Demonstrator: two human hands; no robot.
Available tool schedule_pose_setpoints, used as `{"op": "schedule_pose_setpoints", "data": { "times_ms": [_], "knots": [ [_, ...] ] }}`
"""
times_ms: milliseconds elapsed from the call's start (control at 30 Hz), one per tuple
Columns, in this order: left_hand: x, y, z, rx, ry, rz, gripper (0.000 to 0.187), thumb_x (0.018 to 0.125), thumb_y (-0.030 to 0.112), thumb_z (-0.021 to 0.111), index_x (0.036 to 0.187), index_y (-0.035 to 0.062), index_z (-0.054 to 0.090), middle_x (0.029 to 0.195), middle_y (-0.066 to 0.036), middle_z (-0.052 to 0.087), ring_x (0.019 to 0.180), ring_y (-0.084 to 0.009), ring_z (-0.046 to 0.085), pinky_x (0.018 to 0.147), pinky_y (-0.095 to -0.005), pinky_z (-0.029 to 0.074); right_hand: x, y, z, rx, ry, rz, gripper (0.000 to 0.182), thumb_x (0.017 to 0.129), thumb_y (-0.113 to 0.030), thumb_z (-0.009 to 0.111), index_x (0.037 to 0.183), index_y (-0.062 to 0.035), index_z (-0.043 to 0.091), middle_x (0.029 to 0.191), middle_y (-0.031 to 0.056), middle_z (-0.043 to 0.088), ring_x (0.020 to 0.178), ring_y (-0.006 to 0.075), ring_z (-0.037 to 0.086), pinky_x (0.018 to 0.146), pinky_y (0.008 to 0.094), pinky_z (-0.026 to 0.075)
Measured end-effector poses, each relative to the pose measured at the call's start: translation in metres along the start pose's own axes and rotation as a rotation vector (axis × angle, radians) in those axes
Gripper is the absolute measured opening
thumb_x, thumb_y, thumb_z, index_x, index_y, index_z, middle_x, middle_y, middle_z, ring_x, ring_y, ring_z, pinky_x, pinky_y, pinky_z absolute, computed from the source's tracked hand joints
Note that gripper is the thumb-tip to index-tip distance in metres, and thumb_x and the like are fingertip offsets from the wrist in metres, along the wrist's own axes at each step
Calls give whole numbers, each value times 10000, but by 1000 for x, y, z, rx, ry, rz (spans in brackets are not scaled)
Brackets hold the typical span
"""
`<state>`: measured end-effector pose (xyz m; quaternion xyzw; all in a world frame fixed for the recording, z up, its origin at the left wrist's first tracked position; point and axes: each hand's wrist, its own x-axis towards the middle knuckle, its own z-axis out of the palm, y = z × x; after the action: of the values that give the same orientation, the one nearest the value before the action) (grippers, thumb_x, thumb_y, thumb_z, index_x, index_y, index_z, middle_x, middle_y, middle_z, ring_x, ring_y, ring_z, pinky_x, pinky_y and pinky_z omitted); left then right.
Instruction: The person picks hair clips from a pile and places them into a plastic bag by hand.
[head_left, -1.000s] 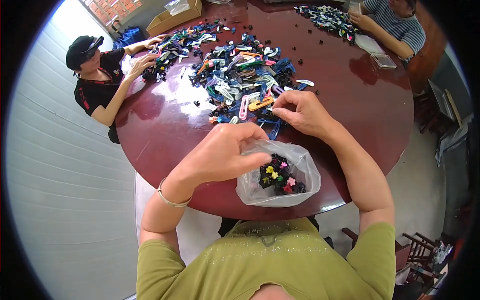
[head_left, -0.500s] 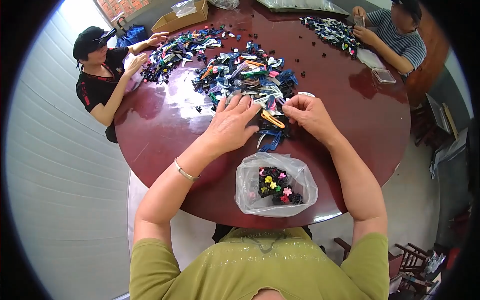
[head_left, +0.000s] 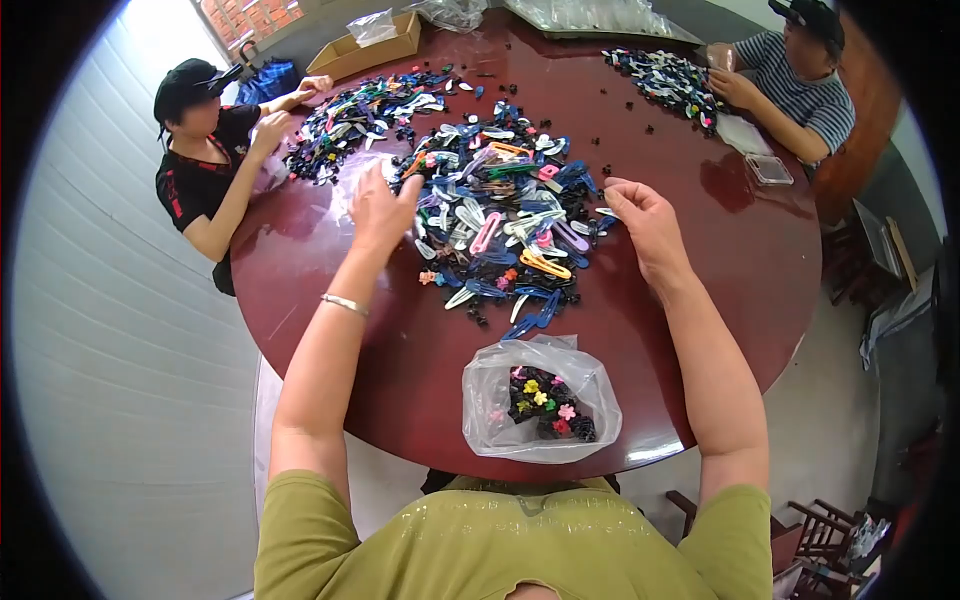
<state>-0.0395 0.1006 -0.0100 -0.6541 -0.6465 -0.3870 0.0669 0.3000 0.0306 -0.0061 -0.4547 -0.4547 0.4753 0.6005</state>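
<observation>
A heap of mixed hair clips (head_left: 500,210) lies in the middle of the round table. My left hand (head_left: 382,208) is at the heap's left edge, thumb and fingers apart, with nothing visible between them. To the right of the heap, my right hand (head_left: 645,215) pinches a small pale clip (head_left: 606,212) between thumb and fingers. A yellow-orange clip (head_left: 545,264) and a pink clip (head_left: 485,232) lie on the near part of the heap. Nearer to me stands an open clear plastic bag (head_left: 590,400) holding black and coloured flower-shaped clips (head_left: 540,398).
Two people sit at the dark red table (head_left: 700,300), one at the left by a clip pile (head_left: 360,115), another at the right by a second pile (head_left: 665,80). A cardboard box (head_left: 365,55), a tray (head_left: 600,22) and a clear case (head_left: 769,170) lie farther out.
My left hand has lifted off the heap and moved left, uncovering clips. The right hand has moved right, away from the heap. The heap's near side is more spread out.
</observation>
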Motion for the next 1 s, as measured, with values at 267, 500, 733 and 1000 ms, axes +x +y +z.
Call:
{"op": "schedule_pose_setpoints", "data": {
  "times_ms": [267, 500, 733, 1000],
  "knots": [
    [14, 6, -1, -319, -566, -309, 685, 915, 526, 544, 1206, -95, 550, 1181, -316, 622, 1161, -433, 580, 980, -451, 422, 10, 10, 9, 292, -239, 258, 166, 922, -128, 680, 1030, -14, 629, 1095, 67, 636, 1040, 149, 582, 991, 364, 455],
    [-2, 42, -4, -562, -554, -371, 608, 914, 436, 624, 1165, -109, 525, 1030, -168, 589, 955, -212, 530, 839, -370, 447, -1, 9, 30, 475, -328, 370, 119, 926, -85, 643, 1025, -26, 616, 1080, 85, 653, 1059, 201, 611, 955, 462, 477],
    [1, 49, 2, -972, -588, -591, 433, 912, 264, 656, 1107, -111, 561, 1000, -121, 614, 873, -176, 578, 727, -365, 488, 13, 4, 61, 447, -416, 460, 172, 910, -83, 656, 1064, -14, 625, 1094, 86, 648, 1099, 205, 595, 995, 487, 465],
    [-2, 67, -10, -1378, -624, -827, 217, 928, 110, 634, 1051, -65, 602, 942, -133, 677, 766, -237, 688, 636, -409, 596, 22, 18, 95, 492, -485, 422, 156, 874, -73, 690, 1021, -21, 678, 977, 55, 699, 932, 157, 643, 889, 331, 498]
  ]
}}
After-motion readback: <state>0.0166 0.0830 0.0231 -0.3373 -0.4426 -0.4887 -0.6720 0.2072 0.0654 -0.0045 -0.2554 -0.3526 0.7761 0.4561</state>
